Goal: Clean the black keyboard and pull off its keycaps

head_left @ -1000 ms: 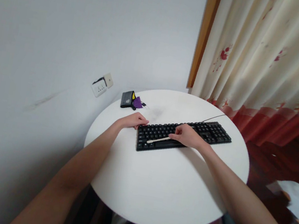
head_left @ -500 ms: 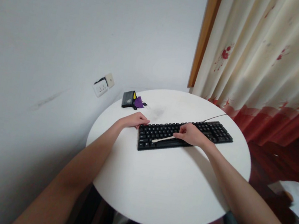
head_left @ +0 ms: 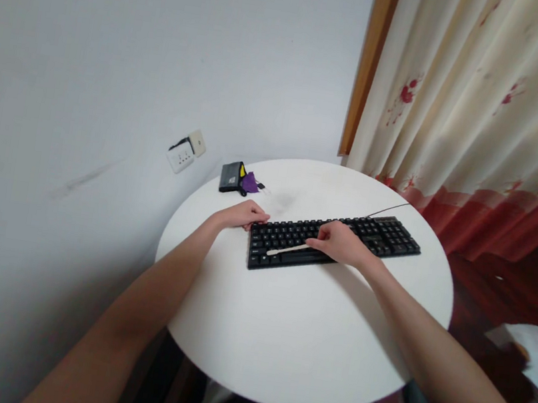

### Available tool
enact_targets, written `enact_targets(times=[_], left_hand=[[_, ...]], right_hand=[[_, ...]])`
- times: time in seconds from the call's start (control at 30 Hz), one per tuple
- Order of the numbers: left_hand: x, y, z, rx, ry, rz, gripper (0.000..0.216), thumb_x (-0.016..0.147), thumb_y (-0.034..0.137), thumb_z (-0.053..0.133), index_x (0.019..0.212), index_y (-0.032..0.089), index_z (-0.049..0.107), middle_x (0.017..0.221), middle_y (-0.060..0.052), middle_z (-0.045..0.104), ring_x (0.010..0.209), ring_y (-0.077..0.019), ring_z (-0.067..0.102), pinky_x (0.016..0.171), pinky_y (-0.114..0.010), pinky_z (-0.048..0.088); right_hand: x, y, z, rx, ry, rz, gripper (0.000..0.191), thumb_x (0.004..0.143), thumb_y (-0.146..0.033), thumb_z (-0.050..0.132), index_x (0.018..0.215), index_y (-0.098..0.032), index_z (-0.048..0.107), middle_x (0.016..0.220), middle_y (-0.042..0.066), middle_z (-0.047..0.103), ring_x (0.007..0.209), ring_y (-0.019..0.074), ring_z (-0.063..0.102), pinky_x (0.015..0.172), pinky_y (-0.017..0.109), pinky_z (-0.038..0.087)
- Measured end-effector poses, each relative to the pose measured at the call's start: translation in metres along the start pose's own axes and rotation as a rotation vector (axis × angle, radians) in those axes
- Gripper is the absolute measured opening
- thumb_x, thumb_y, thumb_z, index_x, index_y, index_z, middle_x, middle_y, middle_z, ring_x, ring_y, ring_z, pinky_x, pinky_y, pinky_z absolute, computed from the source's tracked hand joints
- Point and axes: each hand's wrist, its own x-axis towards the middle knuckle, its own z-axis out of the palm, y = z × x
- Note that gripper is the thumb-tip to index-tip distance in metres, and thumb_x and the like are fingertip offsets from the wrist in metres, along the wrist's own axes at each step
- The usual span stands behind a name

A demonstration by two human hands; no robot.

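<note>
A black keyboard [head_left: 289,233] lies slightly slanted on the round white table [head_left: 293,340]. My left hand [head_left: 245,215] is at its back left corner, fingers curled and pressed on the edge to hold it. Between the thumb and fingers of my right hand [head_left: 338,241] is a thin white toothbrush-like stick [head_left: 289,250]. Its slightly wider tip points left and rests over the keys at the lower left. Bristles are too small to make out. The right hand hovers over the middle of the keyboard and hides some keys.
A dark pouch [head_left: 231,177] with a purple cloth [head_left: 250,182] stands at the table's back left, near the wall socket [head_left: 181,156]. The keyboard's cable [head_left: 389,209] runs off the back right edge. A curtain [head_left: 463,123] hangs behind on the right.
My right hand has shifted slightly left with the white stick, so its tip lies nearer the keyboard's left end. The left hand stays at the corner.
</note>
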Motion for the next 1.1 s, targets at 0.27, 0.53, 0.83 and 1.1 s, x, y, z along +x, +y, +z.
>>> enact_targets(times=[0.27,0.53,0.83,1.1], left_hand=[[-0.003,0.005,0.000,0.001,0.009,-0.013,0.044,0.083,0.054,0.060,0.066,0.013,0.064,0.049,0.000,0.051,0.043,-0.0091,0.046,0.043,-0.020,0.034],[0.000,0.001,0.000,0.033,0.008,-0.006,0.045,0.085,0.054,0.059,0.067,0.013,0.064,0.049,0.000,0.052,0.043,-0.0097,0.047,0.043,-0.020,0.035],[0.003,-0.001,0.000,0.043,0.003,0.011,0.045,0.086,0.055,0.058,0.068,0.013,0.064,0.049,-0.001,0.052,0.043,-0.0099,0.047,0.043,-0.020,0.035],[0.003,-0.004,0.000,0.039,0.001,0.013,0.045,0.086,0.054,0.057,0.065,0.014,0.061,0.049,0.000,0.050,0.043,-0.0096,0.047,0.043,-0.020,0.035]], right_hand=[[0.003,0.029,-0.023,0.046,-0.052,0.004,0.031,0.075,-0.045,0.067,0.062,-0.017,0.064,0.056,0.002,0.061,0.054,0.0137,0.050,0.054,0.028,0.035],[0.003,0.018,-0.007,0.032,-0.039,-0.037,0.032,0.076,-0.046,0.066,0.061,-0.018,0.063,0.058,0.003,0.062,0.056,0.0142,0.052,0.053,0.028,0.035],[0.000,0.005,0.004,0.036,0.023,0.008,0.031,0.074,-0.047,0.071,0.065,-0.018,0.067,0.068,0.006,0.067,0.059,0.0149,0.056,0.054,0.028,0.037],[0.005,0.025,-0.010,0.023,0.005,0.093,0.031,0.070,-0.048,0.073,0.070,-0.017,0.071,0.066,0.006,0.068,0.059,0.0164,0.059,0.054,0.027,0.039]])
